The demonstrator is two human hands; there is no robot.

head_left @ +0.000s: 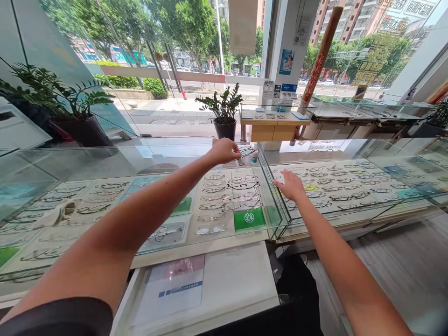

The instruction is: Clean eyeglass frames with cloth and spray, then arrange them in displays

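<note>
At the far side of the glass counter, my left hand (224, 150) is closed in a pinch on a pair of eyeglasses (247, 151) with thin dark rims. A small bottle with a teal label (254, 157) stands just beside them. My right hand (290, 184) is nearest the glass edge where two display cases meet, fingers apart, holding nothing. Beneath the glass, rows of spectacle frames (243, 184) lie on white trays, with a green cloth (249, 219) at the front.
Below the counter, a drawer (241, 280) is pulled out, with a printed sheet (175, 284) in it. A potted plant (224, 128) stands behind the counter, another (84, 130) at left. The right display case (336, 186) holds more frames. A beige cloth (63, 212) lies at left.
</note>
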